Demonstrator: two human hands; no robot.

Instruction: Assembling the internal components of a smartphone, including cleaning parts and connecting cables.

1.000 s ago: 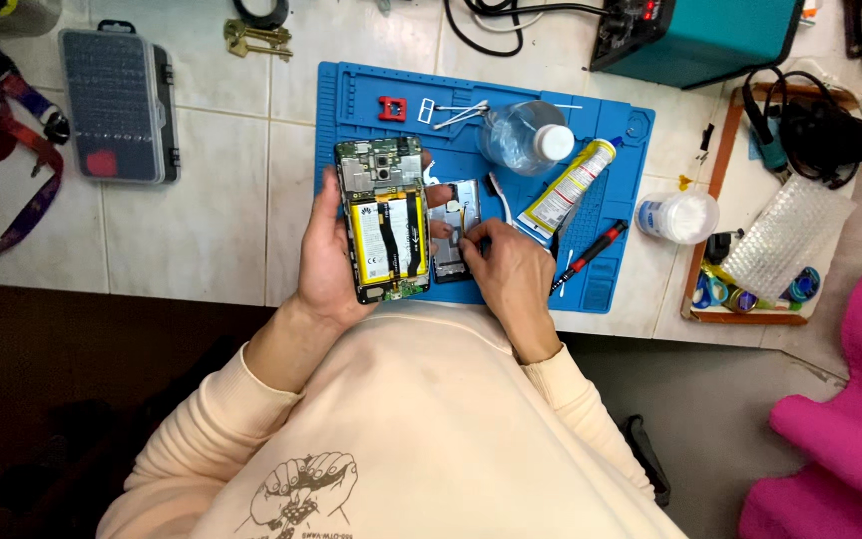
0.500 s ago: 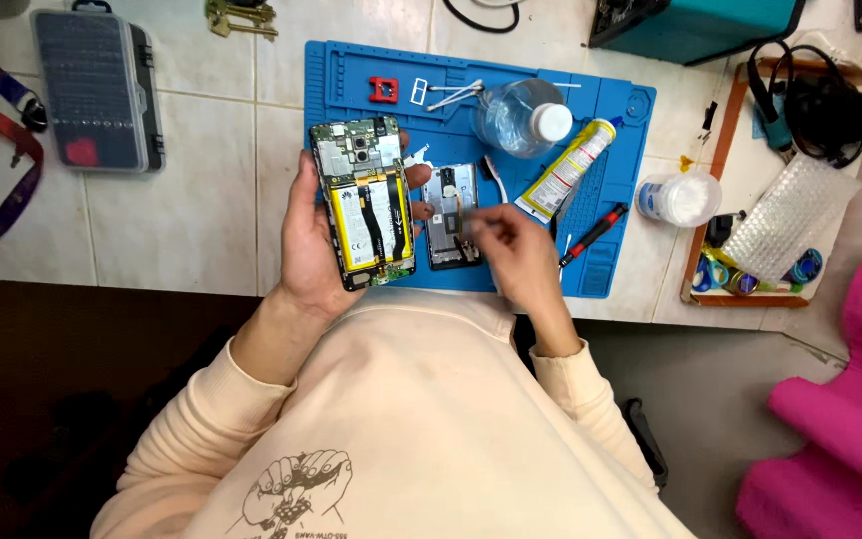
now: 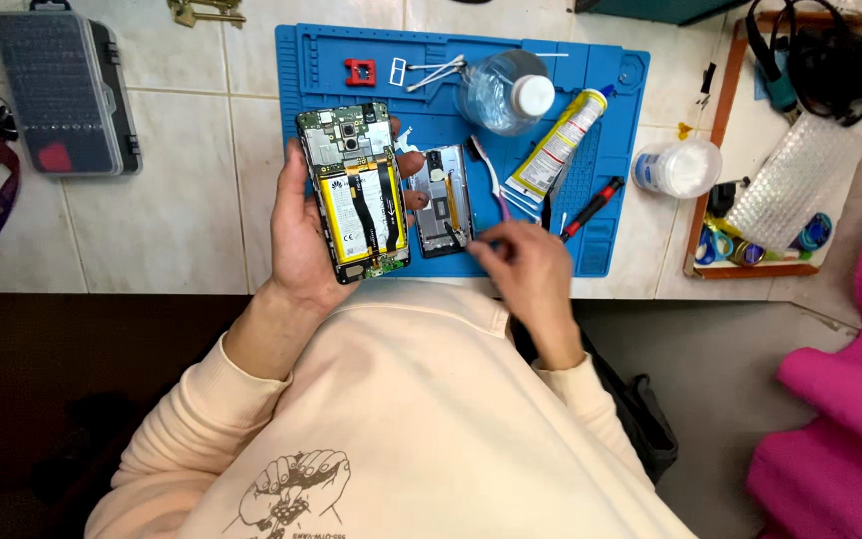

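My left hand holds an opened phone upright over the blue work mat. The phone's yellow battery, flex cables and green board are exposed. My left thumb tip touches a grey phone frame part that lies on the mat just right of the phone. My right hand hovers at the mat's front edge, fingers pinched on what looks like a thin dark tool pointing at the frame's lower corner. A toothbrush lies beside the frame.
On the mat lie a plastic bottle, a glue tube, a red screwdriver, tweezers and a small red part. A white jar and a cluttered wooden tray are to the right, and a bit case is far left.
My right hand has drawn back from over the grey frame part toward the table's front edge. My left hand keeps hold of the phone.
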